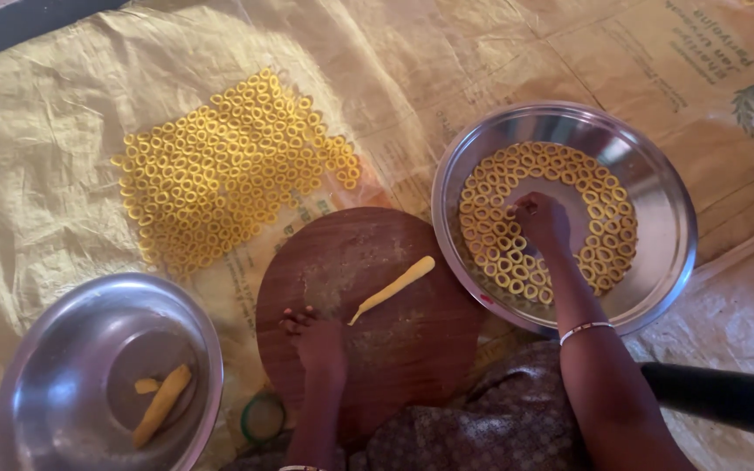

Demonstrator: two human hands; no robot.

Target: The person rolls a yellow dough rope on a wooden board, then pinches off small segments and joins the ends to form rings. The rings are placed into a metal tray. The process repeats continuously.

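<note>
Setting small yellow dough rings point(490, 228) into the wide shiny steel plate point(656, 187) at 3 o'clock, judging by the right hand point(541, 222), fingertips pinched down among them; whether a ring sits in that grip, cannot tell. Left hand point(314, 336) flat on the round brown wooden board point(412, 349) at 6 o'clock, fingers spread, holding nothing, just beside a soft, tapered yellow dough rope point(393, 288). Probably next: a light, careful pinch, since soft rings deform easily. At 10 o'clock, a dense patch of matching rings point(224, 170) drying on crinkled yellowish plastic sheeting point(37, 174). At 8 o'clock, a smooth steel bowl point(37, 384) with leftover dough pieces point(161, 401).
</note>
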